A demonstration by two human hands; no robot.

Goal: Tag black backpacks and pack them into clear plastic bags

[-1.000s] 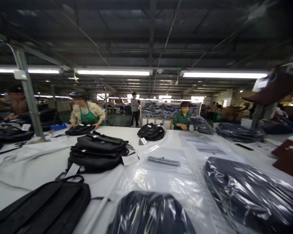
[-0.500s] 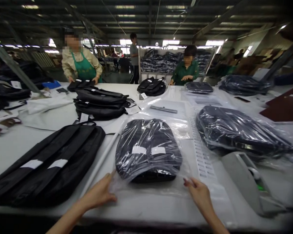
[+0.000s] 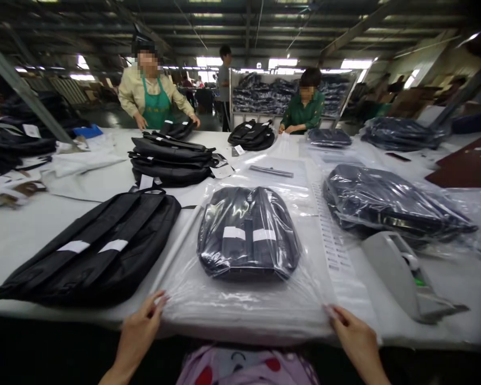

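Note:
A black backpack [image 3: 248, 240] lies inside a clear plastic bag [image 3: 240, 305] at the middle of the table, two white bands across its straps. The bag's open-looking end is stretched flat toward the front edge. My left hand [image 3: 144, 321] pinches its left corner. At the right corner, my right hand [image 3: 353, 334] is closed on the same plastic. An unwrapped black backpack [image 3: 100, 251] rests to the left. On the right sit a grey tape dispenser [image 3: 401, 278] and a strip sheet of labels [image 3: 332, 240].
Stacked black backpacks [image 3: 172, 160] stand behind on the left. Bagged backpacks [image 3: 385, 198] lie on the right. Across the white table [image 3: 84, 182] are a person in a green apron [image 3: 156, 101] and another in green [image 3: 304, 109].
Both hands have moved toward the table's front edge and farther apart, drawing the plastic out flat below the backpack. The view has shifted slightly. The person in the apron has moved right.

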